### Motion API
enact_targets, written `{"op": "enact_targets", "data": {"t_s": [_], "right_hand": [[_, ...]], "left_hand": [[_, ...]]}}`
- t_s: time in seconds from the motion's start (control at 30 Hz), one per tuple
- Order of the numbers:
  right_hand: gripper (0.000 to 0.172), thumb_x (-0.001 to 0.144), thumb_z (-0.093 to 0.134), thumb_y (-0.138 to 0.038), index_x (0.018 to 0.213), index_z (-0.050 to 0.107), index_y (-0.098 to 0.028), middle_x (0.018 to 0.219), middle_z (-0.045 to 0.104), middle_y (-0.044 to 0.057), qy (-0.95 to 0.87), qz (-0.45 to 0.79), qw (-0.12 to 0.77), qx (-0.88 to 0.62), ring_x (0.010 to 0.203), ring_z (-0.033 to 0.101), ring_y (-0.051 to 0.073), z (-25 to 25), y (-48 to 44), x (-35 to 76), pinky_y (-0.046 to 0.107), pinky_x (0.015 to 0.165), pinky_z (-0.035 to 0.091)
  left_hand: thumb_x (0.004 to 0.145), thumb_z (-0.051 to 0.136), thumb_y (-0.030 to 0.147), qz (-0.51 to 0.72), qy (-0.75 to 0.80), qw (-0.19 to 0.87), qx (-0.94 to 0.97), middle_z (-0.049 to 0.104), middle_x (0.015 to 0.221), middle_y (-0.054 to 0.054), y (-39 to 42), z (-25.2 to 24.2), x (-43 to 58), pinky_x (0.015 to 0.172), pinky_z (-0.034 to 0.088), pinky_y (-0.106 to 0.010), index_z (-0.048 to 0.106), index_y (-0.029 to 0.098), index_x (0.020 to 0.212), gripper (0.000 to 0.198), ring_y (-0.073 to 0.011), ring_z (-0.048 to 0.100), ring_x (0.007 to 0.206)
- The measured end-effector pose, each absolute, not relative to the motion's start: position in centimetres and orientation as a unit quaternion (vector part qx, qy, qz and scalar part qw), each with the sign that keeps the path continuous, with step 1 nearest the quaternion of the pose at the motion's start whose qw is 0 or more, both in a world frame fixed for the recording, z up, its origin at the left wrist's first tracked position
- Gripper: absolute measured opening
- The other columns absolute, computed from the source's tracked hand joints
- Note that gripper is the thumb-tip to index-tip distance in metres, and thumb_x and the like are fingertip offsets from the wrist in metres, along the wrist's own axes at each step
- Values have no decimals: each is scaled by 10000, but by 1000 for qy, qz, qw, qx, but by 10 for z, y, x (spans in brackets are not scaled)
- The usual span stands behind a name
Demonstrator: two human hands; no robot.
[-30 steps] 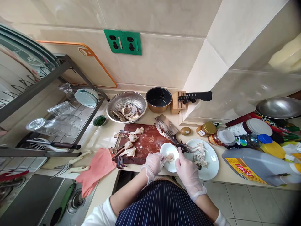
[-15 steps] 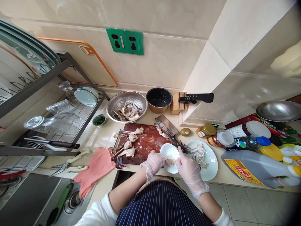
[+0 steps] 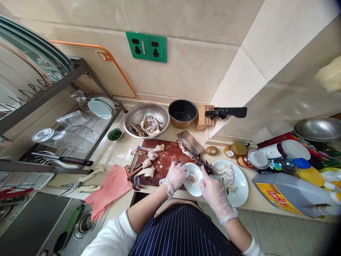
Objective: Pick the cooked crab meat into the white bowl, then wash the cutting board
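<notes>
A small white bowl with a little pale food in it is held over the counter's front edge. My gloved right hand grips its right rim, thumb and fingers closed on it. My gloved left hand is at the bowl's upper left rim with its fingers curled together; what they hold, if anything, is hidden. Behind the bowl lies a reddish-brown cutting board with several crab pieces at its left. A cleaver rests at its right. Shredded pale pieces lie on a white plate.
At the back stand a metal colander with crab pieces, a black inner pot and a knife block. Jars and a large jug fill the right. Kitchen shears, a pink glove and a dish rack are left.
My left hand has shifted slightly up at the bowl's rim, its fingers more curled. My right hand still grips the bowl. The view has moved a little.
</notes>
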State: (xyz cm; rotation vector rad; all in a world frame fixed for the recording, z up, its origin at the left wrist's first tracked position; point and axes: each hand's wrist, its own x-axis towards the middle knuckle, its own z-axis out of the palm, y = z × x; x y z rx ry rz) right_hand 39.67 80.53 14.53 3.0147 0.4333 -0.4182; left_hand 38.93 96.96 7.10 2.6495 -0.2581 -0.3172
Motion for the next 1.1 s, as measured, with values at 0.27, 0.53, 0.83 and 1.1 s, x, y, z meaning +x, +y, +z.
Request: {"op": "enact_targets", "data": {"t_s": [0.27,0.53,0.83,1.1], "right_hand": [[508,890,448,-191,1389,539,-217,695,739,89,130,-143,3,981,631,696,206,145,806,401,242,561,432],[515,879,466,-205,1388,538,-239,705,744,85,135,-128,0,983,615,690,203,151,811,402,244,546,420],[491,879,464,-175,1355,577,-223,727,748,89,124,-120,-18,985,629,679,195,144,807,405,244,539,386],[506,884,442,-185,1377,554,-210,774,757,101,121,-133,-27,983,685,699,231,145,804,408,269,559,407]], "left_hand": [[941,489,186,-90,-125,202,967,698,978,-129,977,64,376,931,346,-500,705,199,986,221,-287,597,972],[995,391,195,-20,-219,126,967,674,1023,-67,992,50,368,889,340,-399,629,245,1048,249,-215,541,1012],[960,463,176,11,-299,96,949,659,851,-42,994,48,371,822,372,-369,611,194,950,150,-185,552,848],[950,474,160,8,-315,51,948,643,862,-49,1002,41,364,766,407,-351,573,200,1092,177,-174,577,759]]}}
